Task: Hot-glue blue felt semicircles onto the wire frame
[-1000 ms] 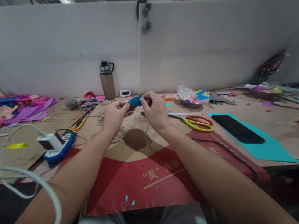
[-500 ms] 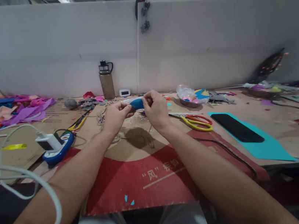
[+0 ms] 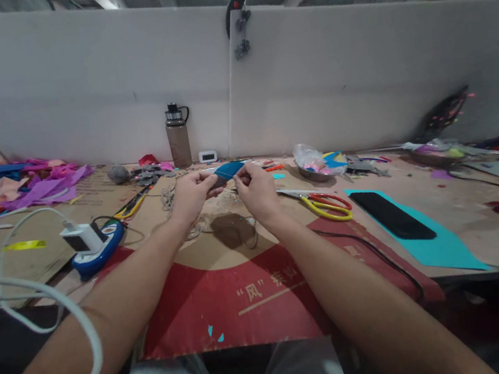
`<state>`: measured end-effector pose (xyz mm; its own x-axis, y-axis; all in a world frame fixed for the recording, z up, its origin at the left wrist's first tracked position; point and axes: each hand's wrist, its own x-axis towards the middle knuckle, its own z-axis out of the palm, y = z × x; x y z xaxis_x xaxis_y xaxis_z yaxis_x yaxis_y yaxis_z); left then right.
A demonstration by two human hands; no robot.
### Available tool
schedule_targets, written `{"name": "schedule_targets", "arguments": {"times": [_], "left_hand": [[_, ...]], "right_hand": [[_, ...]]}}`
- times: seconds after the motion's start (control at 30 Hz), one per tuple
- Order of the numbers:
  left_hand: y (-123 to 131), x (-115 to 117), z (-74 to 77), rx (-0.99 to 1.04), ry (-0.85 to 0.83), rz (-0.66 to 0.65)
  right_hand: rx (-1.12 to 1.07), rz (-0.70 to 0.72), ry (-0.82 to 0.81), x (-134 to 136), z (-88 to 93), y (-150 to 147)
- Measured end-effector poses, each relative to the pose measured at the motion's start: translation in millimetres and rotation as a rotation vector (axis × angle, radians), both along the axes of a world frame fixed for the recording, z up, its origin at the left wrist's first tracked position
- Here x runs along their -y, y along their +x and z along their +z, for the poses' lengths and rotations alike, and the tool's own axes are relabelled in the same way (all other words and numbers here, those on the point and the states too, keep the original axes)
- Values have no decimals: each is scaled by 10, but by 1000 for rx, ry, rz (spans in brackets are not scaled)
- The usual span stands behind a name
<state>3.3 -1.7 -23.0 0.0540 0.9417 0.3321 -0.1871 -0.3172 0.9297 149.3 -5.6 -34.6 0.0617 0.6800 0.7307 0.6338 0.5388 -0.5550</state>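
Between my two hands is a small pointed blue piece, like a leaf cut from felt or foam, with a dark grey part at its left end. My left hand is closed in a pinch on that left end. The fingers of my right hand are pinched together at the piece's lower right edge; whether they also hold something thin, such as a thread, is too small to tell. Both hands are raised over the red and tan cardboard, and their shadow falls on it. A tangle of thin cord lies by my left hand.
Scissors with red and yellow handles lie right of my hands, near a black phone on turquoise sheet. A bowl of scraps and a bottle stand behind. At left are a power strip and a looping white cable.
My right hand has shifted slightly down and left along the blue piece, so more of its right end shows. My left hand keeps its pinch. The view has shifted slightly.
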Motion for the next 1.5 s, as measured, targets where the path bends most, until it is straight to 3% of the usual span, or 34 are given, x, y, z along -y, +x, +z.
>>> {"name": "schedule_targets", "arguments": {"times": [0.33, 0.6, 0.73, 0.9, 1.0, 1.3, 1.5], "left_hand": [[-7, -11, 6, 54, -11, -40], [-12, -10, 25, 25, 14, 14], [-27, 5, 26, -127, 127, 124], [-85, 35, 23, -586, 441, 388], [-116, 22, 10, -757, 589, 445], [-132, 23, 8, -791, 715, 346], [-141, 70, 53, -780, 737, 430]], "right_hand": [[23, 164, -97, 83, -27, -55], [1, 135, -70, 125, -30, -59], [-16, 135, 6, 189, 16, -102], [-12, 158, 30, 248, 45, -149], [-3, 169, 35, 279, 43, -165], [34, 222, 111, 341, 56, -146], [49, 266, 137, 372, 52, -121]]}}
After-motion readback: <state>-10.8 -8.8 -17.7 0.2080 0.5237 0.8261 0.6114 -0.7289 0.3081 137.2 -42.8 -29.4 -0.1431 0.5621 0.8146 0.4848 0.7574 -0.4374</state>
